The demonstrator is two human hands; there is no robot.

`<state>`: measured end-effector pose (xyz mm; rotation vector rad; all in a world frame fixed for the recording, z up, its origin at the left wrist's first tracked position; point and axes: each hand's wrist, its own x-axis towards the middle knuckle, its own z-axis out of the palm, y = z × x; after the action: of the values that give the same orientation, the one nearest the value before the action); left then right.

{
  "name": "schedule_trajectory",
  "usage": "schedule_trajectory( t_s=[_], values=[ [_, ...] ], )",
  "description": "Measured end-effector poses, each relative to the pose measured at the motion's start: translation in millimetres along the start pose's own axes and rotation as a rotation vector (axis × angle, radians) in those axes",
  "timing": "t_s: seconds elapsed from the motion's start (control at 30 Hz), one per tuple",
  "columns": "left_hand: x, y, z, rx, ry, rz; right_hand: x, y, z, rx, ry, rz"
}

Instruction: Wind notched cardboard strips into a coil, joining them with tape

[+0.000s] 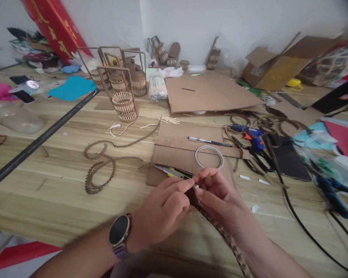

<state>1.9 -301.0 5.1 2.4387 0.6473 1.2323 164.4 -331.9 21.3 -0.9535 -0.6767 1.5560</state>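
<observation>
Near the bottom middle, my left hand (pixel 165 204) has its fingers closed on a brown cardboard strip (pixel 217 227) with toothed edges. My right hand (pixel 220 197) pinches a small white piece (pixel 196 187) against the same strip, close to the left fingertips. The strip runs down to the lower right, under my right forearm. A utility knife (pixel 171 170) lies just beyond my left hand on a cardboard sheet (pixel 162 154). Beside it rests a white ring (pixel 209 157), and a pen (pixel 210 141) lies further back.
Curled strips (pixel 100 173) lie on the left. Small woven baskets with handles (pixel 124 106) stand behind them. To the right are black scissors (pixel 258 160), a blue glue gun (pixel 256 139), a phone (pixel 291 158) and a black cable (pixel 295 216). An open box (pixel 287 63) is at the back right.
</observation>
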Motion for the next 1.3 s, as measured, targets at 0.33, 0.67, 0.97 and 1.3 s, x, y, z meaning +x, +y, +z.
schedule_trajectory(
  t_s=[0.33,0.67,0.97,1.3],
  values=[
    [-0.7,0.8,-1.2,-0.009,-0.062,0.037,0.6,2.4,3.4,-0.033,0.014,0.056],
    [1.5,-1.4,-2.3,-0.076,0.017,-0.137,4.3,7.9,-6.6,-0.538,-0.086,-0.541],
    [3.0,-2.0,-7.6,-0.007,-0.026,-0.143,7.1,-5.9,-17.4,-0.730,-0.146,-0.564],
    [5.4,2.7,-7.6,0.096,-0.039,-0.148,-1.3,-15.8,-6.7,-0.973,0.031,-0.451]
  ],
)
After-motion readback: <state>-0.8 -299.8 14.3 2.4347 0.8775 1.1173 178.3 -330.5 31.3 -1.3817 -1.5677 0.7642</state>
